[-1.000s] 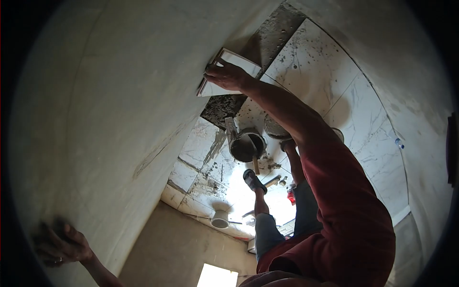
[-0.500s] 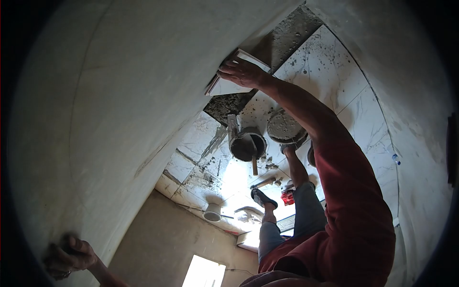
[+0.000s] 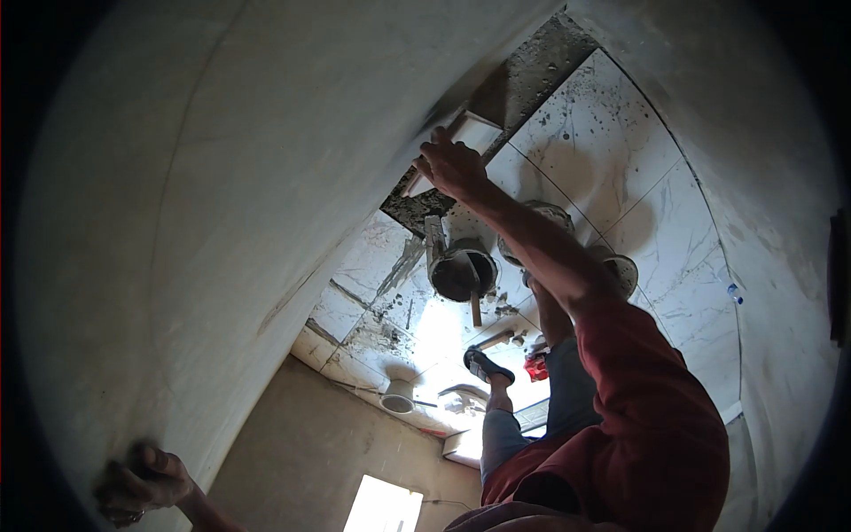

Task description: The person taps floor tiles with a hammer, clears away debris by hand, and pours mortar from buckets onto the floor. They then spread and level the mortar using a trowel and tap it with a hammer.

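The right hand (image 3: 452, 166) reaches out on a long arm in a red sleeve (image 3: 647, 417). It holds a white tile (image 3: 474, 133), with the fingers bent over the tile's edge and the palm on its flat face. The tile is tilted and sits right where the big pale wall (image 3: 266, 177) meets the floor. One edge of the tile looks close to the wall, but I cannot tell if it touches. Past the hand there is a strip of rough grey cement (image 3: 532, 75) on the floor. More of the grey cement shows under the tile, on the near side of the hand. Beside the hand, away from the wall, lie shiny white floor tiles (image 3: 612, 151) with grey specks on them. Nearer to the person than the hand stands a dark bucket (image 3: 461, 270). A round pan (image 3: 616, 270) shows from behind the arm. The person's two feet stand near the bucket, and one foot wears a sandal (image 3: 486, 363). The left hand (image 3: 146, 483) is well apart from the tile and rests against the wall. It is dark and blurry there, so I cannot tell if it is open or closed.
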The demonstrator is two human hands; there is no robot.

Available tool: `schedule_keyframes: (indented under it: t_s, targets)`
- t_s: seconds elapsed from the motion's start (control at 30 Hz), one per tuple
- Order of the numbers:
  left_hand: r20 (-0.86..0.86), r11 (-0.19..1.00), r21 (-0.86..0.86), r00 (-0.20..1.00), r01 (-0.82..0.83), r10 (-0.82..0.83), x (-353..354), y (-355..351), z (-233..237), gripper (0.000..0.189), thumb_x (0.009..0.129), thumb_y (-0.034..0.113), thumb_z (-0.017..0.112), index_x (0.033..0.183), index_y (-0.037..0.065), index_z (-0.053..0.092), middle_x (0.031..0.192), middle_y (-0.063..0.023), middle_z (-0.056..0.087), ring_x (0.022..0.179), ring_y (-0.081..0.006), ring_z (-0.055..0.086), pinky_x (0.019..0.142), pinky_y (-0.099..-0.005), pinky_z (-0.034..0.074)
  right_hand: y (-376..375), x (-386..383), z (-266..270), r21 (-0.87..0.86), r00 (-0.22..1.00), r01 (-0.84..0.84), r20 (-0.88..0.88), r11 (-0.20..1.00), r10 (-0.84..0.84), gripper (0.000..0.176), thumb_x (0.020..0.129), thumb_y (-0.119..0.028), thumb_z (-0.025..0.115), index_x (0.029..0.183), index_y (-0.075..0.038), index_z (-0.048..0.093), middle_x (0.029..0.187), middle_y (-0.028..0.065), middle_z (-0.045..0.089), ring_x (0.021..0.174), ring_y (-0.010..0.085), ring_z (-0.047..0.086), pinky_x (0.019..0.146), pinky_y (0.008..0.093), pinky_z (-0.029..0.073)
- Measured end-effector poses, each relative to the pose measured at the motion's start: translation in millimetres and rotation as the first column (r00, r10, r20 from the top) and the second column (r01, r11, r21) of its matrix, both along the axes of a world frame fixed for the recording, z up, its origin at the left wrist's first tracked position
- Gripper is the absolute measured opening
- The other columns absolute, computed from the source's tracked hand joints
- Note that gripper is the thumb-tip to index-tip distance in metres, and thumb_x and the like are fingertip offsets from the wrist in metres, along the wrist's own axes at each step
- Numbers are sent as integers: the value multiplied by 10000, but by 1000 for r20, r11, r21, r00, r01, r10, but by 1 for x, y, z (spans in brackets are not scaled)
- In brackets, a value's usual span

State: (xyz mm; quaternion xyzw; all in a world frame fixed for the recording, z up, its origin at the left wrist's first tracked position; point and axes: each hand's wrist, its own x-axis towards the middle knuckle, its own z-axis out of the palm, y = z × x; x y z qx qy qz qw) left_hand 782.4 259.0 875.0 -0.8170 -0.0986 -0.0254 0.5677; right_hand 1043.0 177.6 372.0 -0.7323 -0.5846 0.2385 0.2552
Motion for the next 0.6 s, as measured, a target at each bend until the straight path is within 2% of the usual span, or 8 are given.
schedule_keyframes:
  t_s: [0.07,0.13,0.2,0.23,0.47,0.5,0.53,0.6]
  targets:
    - [6,1000,-3,1000,-1,1,-2,-1,0,392,907,430,460,1110,109,555,1200,-145,475,978,-347,462,753,-459,336,-8,-3,-5,3,989,149,16,989,-149,287,808,-326,623,945,-84,553,1018,157,487,681,299,616,564,404,530]
    - [12,1000,-14,1000,0,0,-4,-2,2,390,906,428,463,1107,107,554,1208,-150,469,989,-347,455,758,-460,333,-23,-4,-6,-112,983,185,13,976,-185,350,770,-289,663,1015,-82,525,1033,167,488,825,326,591,688,417,516]
    - [0,998,-33,999,-52,52,-7,-2,4,400,903,430,467,1113,99,552,1212,-159,466,1024,-350,442,781,-468,327,-43,-10,-16,56,931,364,-34,930,-363,437,719,-234,700,1060,-66,485,1050,178,485,950,350,531,793,425,471]
    - [6,998,-28,999,-50,50,-7,-1,2,400,903,430,467,1113,99,552,1212,-159,466,1024,-350,442,781,-468,327,-52,-13,-14,193,890,454,-68,870,-450,441,691,-97,660,1069,-22,444,1040,191,473,922,372,516,801,426,445]
    - [29,997,-60,999,39,-38,4,-2,-3,407,890,429,498,1110,91,556,1195,-152,482,1045,-357,445,814,-480,310,-116,-14,-21,265,752,653,-335,709,-568,512,694,-80,711,1137,-61,454,1075,156,489,985,310,504,848,378,431]
    - [36,998,-56,999,1,2,8,-4,-3,405,887,429,505,1108,94,558,1193,-149,484,1040,-355,448,811,-478,309,-127,-22,-36,150,591,754,-581,640,-560,555,694,-48,739,1161,-101,446,1149,102,432,1059,209,457,833,354,441]
    - [40,998,-58,999,5,-3,8,-3,-4,405,887,429,505,1108,94,558,1193,-149,484,1040,-355,448,811,-478,309,-131,-24,-36,151,590,756,-578,637,-564,555,694,-48,739,1161,-101,446,1149,102,432,1059,209,457,833,354,441]
    - [26,1000,-21,1000,-8,9,5,-4,-2,398,889,433,503,1108,105,561,1172,-140,489,1026,-356,447,774,-476,328,-138,-31,-28,-221,141,866,-753,449,-642,570,691,-9,726,1173,-110,438,1166,92,426,1060,188,446,821,345,448]
